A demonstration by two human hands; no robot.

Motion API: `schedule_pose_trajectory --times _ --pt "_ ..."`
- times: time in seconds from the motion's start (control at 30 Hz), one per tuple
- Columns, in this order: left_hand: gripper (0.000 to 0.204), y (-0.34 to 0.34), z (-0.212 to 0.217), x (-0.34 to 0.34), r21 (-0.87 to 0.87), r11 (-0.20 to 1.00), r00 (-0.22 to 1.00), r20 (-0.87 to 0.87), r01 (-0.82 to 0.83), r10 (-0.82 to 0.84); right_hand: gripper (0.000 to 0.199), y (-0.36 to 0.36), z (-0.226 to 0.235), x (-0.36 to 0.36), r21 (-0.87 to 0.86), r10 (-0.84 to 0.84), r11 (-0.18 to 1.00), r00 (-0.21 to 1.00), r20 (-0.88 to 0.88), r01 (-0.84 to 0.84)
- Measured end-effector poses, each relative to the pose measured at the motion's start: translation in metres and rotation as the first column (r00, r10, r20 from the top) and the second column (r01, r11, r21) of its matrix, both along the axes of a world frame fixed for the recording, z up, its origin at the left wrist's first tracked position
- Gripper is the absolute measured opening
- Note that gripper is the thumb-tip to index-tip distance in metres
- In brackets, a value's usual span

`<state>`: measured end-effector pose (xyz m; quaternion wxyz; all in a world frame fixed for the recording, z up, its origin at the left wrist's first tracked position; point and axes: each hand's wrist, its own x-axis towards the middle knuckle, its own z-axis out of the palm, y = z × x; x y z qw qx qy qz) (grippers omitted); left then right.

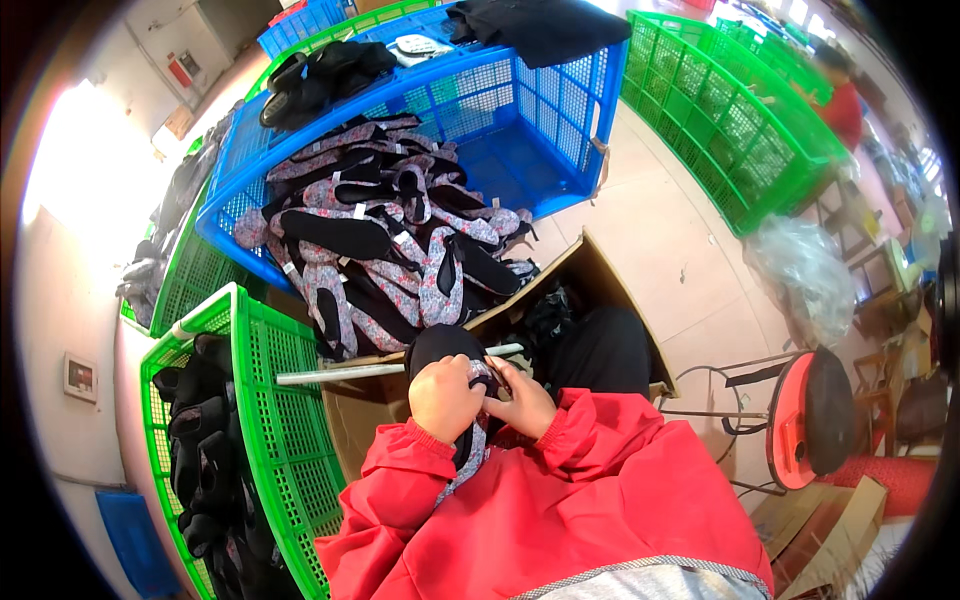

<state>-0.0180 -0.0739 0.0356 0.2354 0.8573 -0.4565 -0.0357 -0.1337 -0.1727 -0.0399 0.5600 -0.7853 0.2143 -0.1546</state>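
Over my lap, between my knees, both my hands work close together on a floral fabric shoe (464,474) with a dark lining or sole. My left hand (441,397) is closed over its upper end. My right hand (522,400) grips the same end from the other side, thumb pointing toward the left fingers. The fingertips partly hide the shoe. A pile of similar floral shoes (388,262) with black soles and small white tags spills from a blue plastic crate (520,172) just ahead.
A pale rod (340,373) lies across an open cardboard box (625,290) by my legs. At left a green crate (290,400) holds black shoes (205,440). Another green crate (720,120), a clear plastic bag (805,275) and a red-and-black stool (800,415) stand at right. A person in red (842,110) is beyond.
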Motion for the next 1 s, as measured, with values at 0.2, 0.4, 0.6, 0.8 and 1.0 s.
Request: schedule_pose_trajectory --times 0.2,0.4,0.6,0.8,1.0 --pt "0.017 -0.023 0.017 -0.009 -0.024 0.999 0.996 0.074 -0.040 0.042 0.063 -0.003 0.002 0.015 -0.024 -0.130 0.991 0.991 0.015 0.130" --pt "0.020 -0.035 0.032 -0.019 -0.209 0.978 0.998 0.054 -0.016 0.028 0.047 -0.023 0.004 0.029 0.117 -0.278 0.957 0.953 0.119 0.265" --pt "0.034 -0.035 0.037 -0.016 -0.175 0.985 0.957 0.286 0.003 0.048 0.043 -0.048 0.014 0.027 -0.080 -0.163 0.982 0.979 0.120 0.173" --pt "0.043 -0.025 -0.005 0.001 -0.209 0.974 0.949 0.313 0.087 -0.017 0.040 -0.057 0.022 0.025 -0.213 -0.140 0.966 0.990 0.035 0.144" --pt "0.045 -0.003 -0.005 0.010 -0.116 0.971 0.968 0.171 0.207 -0.186 0.033 -0.056 0.027 0.014 -0.262 0.056 0.964 0.997 0.058 -0.039"
